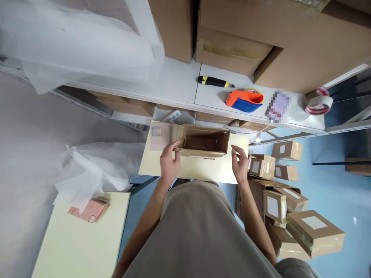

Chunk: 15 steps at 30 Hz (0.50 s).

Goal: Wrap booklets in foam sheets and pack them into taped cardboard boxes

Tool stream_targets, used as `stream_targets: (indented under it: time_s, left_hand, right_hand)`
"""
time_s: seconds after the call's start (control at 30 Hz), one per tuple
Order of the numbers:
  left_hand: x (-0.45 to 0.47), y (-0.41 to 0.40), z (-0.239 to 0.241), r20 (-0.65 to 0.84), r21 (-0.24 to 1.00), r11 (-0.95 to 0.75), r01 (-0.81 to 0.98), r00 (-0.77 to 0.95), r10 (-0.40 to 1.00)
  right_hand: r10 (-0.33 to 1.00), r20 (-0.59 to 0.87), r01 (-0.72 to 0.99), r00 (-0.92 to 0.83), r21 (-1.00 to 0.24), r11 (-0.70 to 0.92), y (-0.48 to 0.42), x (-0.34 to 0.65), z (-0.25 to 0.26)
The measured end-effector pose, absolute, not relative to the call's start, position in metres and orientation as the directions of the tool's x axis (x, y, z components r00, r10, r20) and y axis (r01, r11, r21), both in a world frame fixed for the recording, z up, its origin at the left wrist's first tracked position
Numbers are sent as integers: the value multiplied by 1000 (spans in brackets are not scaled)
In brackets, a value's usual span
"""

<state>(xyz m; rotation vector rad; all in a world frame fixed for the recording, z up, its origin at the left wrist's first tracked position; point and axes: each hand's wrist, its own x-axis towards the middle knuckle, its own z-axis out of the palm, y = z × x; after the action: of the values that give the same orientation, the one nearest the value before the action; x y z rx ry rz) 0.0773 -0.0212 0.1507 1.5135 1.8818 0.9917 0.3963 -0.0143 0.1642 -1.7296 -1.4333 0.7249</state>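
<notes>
An open brown cardboard box [204,143] lies on a pale yellow table [191,168] in front of me. My left hand [169,162] touches the box's left end, thumb and fingers pinching its flap. To the right of the box hovers my right hand [240,164], fingers loosely curled and apart, holding nothing and just clear of the cardboard. A small pinkish packet [160,136] rests on the table left of the box.
A white shelf [185,83] behind holds a black-and-yellow knife [214,82], an orange-blue tape dispenser [245,100], a tape roll [319,104] and large cartons [261,34]. Several sealed labelled boxes [290,208] pile up on the blue floor at right. White wrapping [92,170] and pink packets [89,210] lie left.
</notes>
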Motion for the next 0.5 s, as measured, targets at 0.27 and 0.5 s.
stream_targets:
  time_s: [0.27,0.5]
  left_hand:
    - [135,4,150,-100,704,-21,710,128,987]
    - [124,-8,127,-160,617,40,786,75,984]
  right_hand:
    - [998,-50,475,-49,-880,-20,28,352,136]
    - [998,-70,561,-10,-826,-52,12,380,110]
